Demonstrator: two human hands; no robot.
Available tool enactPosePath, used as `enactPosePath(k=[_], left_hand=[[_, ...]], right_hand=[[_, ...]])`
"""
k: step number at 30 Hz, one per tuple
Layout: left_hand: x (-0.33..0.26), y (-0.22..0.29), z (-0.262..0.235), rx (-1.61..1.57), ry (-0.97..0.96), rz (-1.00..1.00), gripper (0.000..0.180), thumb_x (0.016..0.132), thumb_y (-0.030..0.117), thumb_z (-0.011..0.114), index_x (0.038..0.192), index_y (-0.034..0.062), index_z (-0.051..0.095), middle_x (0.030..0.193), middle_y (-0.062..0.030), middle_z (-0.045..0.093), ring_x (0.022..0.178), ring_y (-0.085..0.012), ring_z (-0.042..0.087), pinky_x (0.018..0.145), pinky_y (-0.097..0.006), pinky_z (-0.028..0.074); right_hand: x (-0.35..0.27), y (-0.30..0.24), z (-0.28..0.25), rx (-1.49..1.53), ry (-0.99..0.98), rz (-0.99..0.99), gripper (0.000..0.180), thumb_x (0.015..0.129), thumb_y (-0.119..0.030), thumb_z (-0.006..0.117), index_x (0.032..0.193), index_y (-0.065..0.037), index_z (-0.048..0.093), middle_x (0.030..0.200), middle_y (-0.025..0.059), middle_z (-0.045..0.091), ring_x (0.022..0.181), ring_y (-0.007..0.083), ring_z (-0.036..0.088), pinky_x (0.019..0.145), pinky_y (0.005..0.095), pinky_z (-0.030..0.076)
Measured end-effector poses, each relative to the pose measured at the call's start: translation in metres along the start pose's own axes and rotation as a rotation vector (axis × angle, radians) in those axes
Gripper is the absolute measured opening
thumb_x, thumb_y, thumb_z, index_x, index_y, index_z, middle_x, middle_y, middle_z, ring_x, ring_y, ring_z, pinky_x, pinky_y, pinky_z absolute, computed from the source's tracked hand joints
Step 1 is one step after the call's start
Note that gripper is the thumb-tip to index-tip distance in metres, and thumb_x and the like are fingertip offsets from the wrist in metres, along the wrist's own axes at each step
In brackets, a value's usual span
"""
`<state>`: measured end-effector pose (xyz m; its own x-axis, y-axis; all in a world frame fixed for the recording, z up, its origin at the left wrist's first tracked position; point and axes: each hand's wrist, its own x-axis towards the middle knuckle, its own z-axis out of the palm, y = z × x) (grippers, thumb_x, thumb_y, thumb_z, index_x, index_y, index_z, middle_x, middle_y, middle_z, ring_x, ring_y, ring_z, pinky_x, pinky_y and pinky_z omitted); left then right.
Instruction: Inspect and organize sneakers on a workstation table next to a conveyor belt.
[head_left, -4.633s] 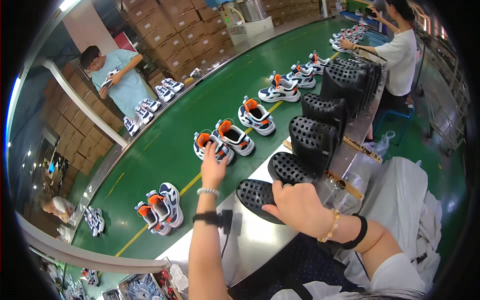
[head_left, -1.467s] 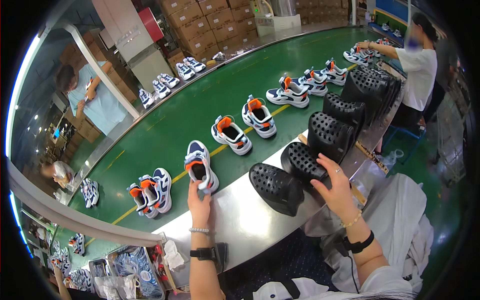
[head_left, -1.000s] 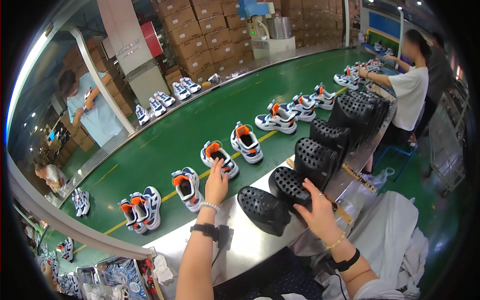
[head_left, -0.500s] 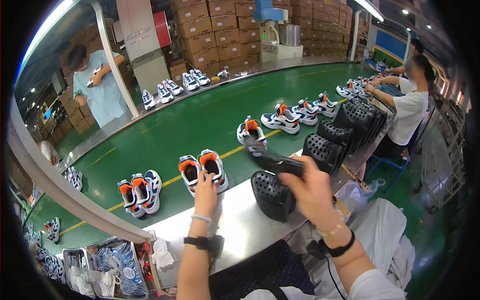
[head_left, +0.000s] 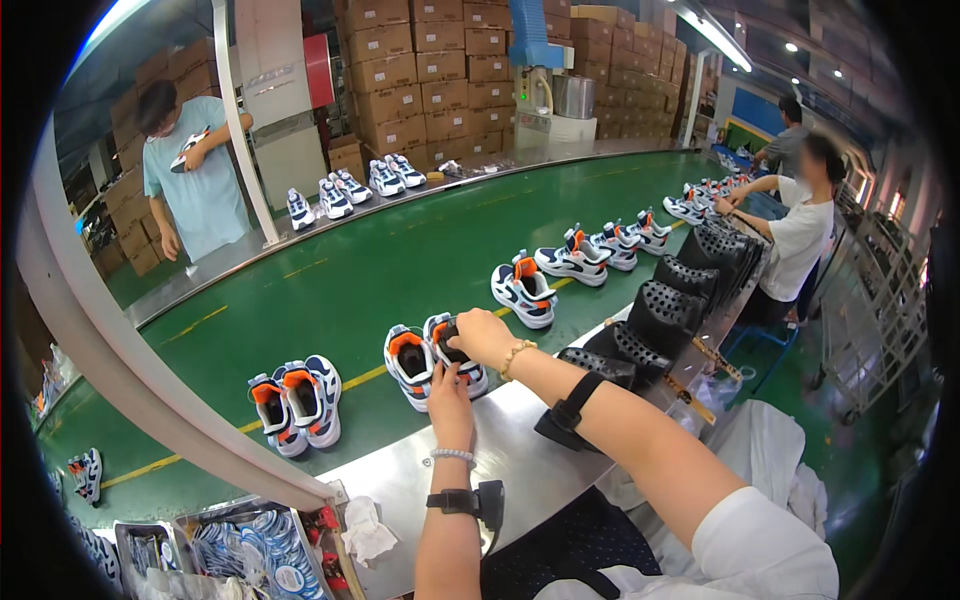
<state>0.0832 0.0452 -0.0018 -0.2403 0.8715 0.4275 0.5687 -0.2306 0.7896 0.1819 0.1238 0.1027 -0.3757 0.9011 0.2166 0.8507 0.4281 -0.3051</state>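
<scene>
A sneaker (head_left: 470, 377) lies beneath the right grip (head_left: 484, 338) — against the left grip (head_left: 451, 399).

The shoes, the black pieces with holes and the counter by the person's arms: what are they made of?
Shoes: perhaps fabric or synthetic leather, in mostly matt white, navy and orange panels; too small to tell which.
Black pieces: likely moulded rubber or plastic; smooth, with a soft sheen.
Counter: seemingly bare metal; smooth grey, with blurred bright reflections.
</scene>
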Motion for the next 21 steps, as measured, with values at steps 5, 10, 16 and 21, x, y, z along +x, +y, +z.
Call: enactPosePath(k=[5,10,16,21], left_hand=[[0.000,0.006,-0.004,-0.007,0.030,0.007,0.024,0.087,0.009,0.058,0.110,0.0029,0.063,0.129,-0.0199,0.053,0.100,-0.0395,0.060,0.088,-0.043,0.048],[-0.003,0.002,-0.005,0.044,0.087,0.017,0.026,0.084,0.003,0.058,0.110,0.0004,0.062,0.124,-0.0187,0.056,0.099,-0.0373,0.061,0.087,-0.041,0.049],[-0.007,-0.002,-0.003,-0.002,0.069,0.017,0.035,0.081,-0.002,0.056,0.115,0.0033,0.059,0.130,-0.0154,0.053,0.102,-0.0387,0.059,0.086,-0.044,0.048],[-0.007,-0.012,-0.007,-0.172,0.028,-0.074,0.031,0.083,-0.001,0.057,0.114,0.0012,0.060,0.130,-0.0165,0.053,0.100,-0.0374,0.060,0.086,-0.042,0.048]], right_hand=[[-0.001,-0.009,0.023,-0.283,0.032,-0.096,0.020,0.074,-0.027,0.070,0.075,-0.007,0.070,0.076,0.0123,0.069,0.076,0.0279,0.069,0.069,0.0353,0.055],[0.010,-0.025,0.045,-0.331,0.075,0.005,0.009,0.074,-0.015,0.065,0.077,-0.008,0.070,0.078,0.0113,0.069,0.079,0.0247,0.070,0.064,0.0333,0.056],[0.023,-0.041,0.054,-0.274,-0.058,0.331,0.017,0.085,-0.019,0.059,0.090,-0.011,0.073,0.095,0.0091,0.071,0.091,0.0219,0.069,0.072,0.0322,0.056],[0.024,-0.039,0.061,-0.127,-0.120,0.386,0.021,0.086,-0.021,0.060,0.098,-0.009,0.072,0.104,0.0126,0.070,0.097,0.0259,0.068,0.080,0.0354,0.055]])
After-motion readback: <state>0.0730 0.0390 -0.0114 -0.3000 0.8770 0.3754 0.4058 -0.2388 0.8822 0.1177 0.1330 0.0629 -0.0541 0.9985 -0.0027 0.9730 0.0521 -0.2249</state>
